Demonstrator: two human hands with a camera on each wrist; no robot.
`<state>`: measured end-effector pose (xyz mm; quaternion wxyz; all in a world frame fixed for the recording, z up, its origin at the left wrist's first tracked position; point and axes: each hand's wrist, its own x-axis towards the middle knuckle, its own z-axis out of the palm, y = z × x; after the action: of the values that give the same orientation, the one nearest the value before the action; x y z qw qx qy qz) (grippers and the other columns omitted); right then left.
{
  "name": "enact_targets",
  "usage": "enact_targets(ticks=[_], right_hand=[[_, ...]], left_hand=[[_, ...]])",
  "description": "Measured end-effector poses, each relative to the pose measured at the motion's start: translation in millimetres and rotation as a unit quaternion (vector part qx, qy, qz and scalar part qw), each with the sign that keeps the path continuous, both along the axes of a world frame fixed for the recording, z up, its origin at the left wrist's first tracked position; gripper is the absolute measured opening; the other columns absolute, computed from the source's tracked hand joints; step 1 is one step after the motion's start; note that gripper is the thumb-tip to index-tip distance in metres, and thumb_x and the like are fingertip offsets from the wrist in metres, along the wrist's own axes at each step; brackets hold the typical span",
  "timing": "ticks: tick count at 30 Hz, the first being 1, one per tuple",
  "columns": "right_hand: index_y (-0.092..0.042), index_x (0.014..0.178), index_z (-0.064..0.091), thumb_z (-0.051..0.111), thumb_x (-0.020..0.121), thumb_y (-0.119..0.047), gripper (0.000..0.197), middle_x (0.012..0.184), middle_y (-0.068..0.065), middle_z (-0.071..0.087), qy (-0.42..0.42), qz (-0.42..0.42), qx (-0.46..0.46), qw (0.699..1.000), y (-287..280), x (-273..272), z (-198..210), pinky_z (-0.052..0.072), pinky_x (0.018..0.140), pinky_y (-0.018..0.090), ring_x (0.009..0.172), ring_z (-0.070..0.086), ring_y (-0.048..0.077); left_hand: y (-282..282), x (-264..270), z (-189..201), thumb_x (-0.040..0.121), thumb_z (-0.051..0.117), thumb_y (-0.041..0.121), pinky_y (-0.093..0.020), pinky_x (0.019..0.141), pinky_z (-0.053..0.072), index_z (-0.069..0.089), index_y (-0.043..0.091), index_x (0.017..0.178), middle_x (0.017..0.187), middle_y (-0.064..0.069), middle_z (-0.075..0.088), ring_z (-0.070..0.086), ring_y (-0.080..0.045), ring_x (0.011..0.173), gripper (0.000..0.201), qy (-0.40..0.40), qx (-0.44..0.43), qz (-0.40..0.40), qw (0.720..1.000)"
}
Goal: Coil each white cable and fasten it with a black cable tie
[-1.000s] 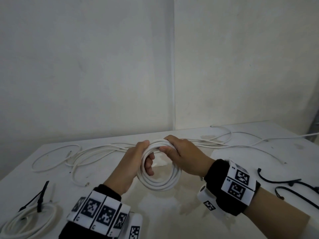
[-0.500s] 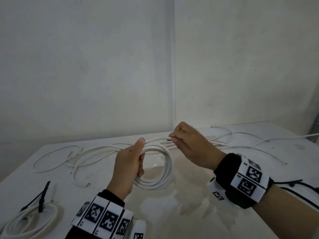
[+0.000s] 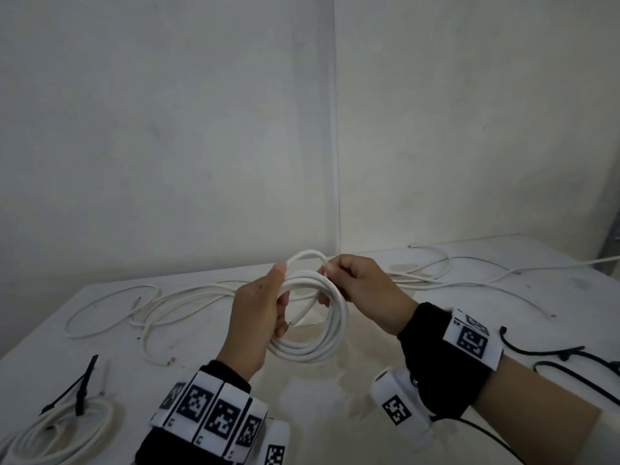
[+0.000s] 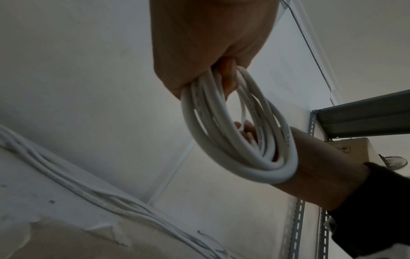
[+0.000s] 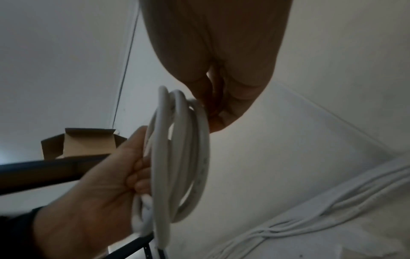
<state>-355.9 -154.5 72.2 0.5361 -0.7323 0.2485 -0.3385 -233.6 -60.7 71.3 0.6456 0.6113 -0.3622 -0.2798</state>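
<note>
- The left hand point(image 3: 258, 317) gripped the coil point(image 3: 312, 330) at frame centre, above the table point(image 3: 553, 297).
- The right hand point(image 3: 362, 286), earlier drawing slack, now pinched the last loop, its free end point(image 3: 303, 313) tucked through.
- Coiling looked finished; loose black ties point(image 3: 543, 355) waited at right.

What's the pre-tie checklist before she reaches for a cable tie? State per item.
1. Coil held off the table by left hand: ok.
2. Loops bunched together: ok, seen in left wrist view.
3. Cable's cut end tucked in: not ok, it pokes across the coil's opening.
4. Top loop laid flat on the coil: not ok, right hand pinches it raised.
5. Loose black ties within reach: ok, on table to the right.
6. Right hand free to fetch one: not ok.
</note>
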Motion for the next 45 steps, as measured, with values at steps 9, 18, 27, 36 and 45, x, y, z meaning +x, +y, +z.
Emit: enact_targets(ticks=[9,18,27,36,45], right_hand=[[-0.008,0.081,0.062,0.037,0.098,-0.015,0.03,0.073,0.01,0.066,0.034,0.075,0.082,0.993,6.7,-5.4,8.1,0.052,0.062,0.021,0.063,0.064,0.016],[-0.009,0.088,0.064,0.039,0.084,-0.056,0.053,0.055,0.005,0.057,0.06,0.124,0.098,0.986,17.8,-3.5,9.9,0.046,0.062,0.023,0.056,0.056,0.017],[-0.028,0.14,0.026,0.075,0.071,-0.037,0.085,0.098,-0.013,0.053,0.124,0.032,0.017,0.992,24.7,-6.7,-4.3,0.054,0.069,0.025,0.079,0.065,0.014],[-0.015,0.118,0.042,0.076,0.073,-0.026,0.057,0.072,0.006,0.064,0.093,-0.037,0.002,0.995,32.4,4.5,-18.2,0.053,0.05,0.027,0.052,0.061,0.019],[-0.014,0.118,0.052,0.067,0.077,-0.013,0.044,0.114,0.007,0.053,0.126,-0.062,-0.125,0.982,18.3,3.9,-19.8,0.043,0.075,0.023,0.085,0.052,0.016]], left_hand=[[-1.8,2.1,-10.7,0.094,0.046,0.03,-0.02,0.037,0.027,0.042,0.009,0.05,0.036,0.003,0.031,0.027,-0.012,0.032,0.048,-0.005,-0.004,0.031,1.0],[-6.8,2.8,-5.3,0.094,0.047,0.027,-0.021,0.036,0.028,0.043,0.01,0.05,0.037,0.003,0.034,0.029,-0.01,0.033,0.048,-0.014,-0.022,0.035,0.999],[-7.1,11.4,-5.9,0.093,0.05,0.028,-0.018,0.035,0.028,0.045,0.01,0.052,0.042,0.001,0.037,0.031,-0.009,0.031,0.046,0.01,-0.046,0.106,0.993],[-8.4,0.3,-8.0,0.094,0.048,0.03,-0.021,0.037,0.028,0.044,0.009,0.053,0.047,-0.002,0.036,0.031,-0.017,0.042,0.047,0.01,-0.067,0.149,0.987],[-7.8,3.5,-12.7,0.093,0.05,0.029,-0.02,0.035,0.03,0.046,0.008,0.054,0.043,0.002,0.038,0.033,-0.008,0.03,0.045,0.041,-0.051,0.119,0.991]])
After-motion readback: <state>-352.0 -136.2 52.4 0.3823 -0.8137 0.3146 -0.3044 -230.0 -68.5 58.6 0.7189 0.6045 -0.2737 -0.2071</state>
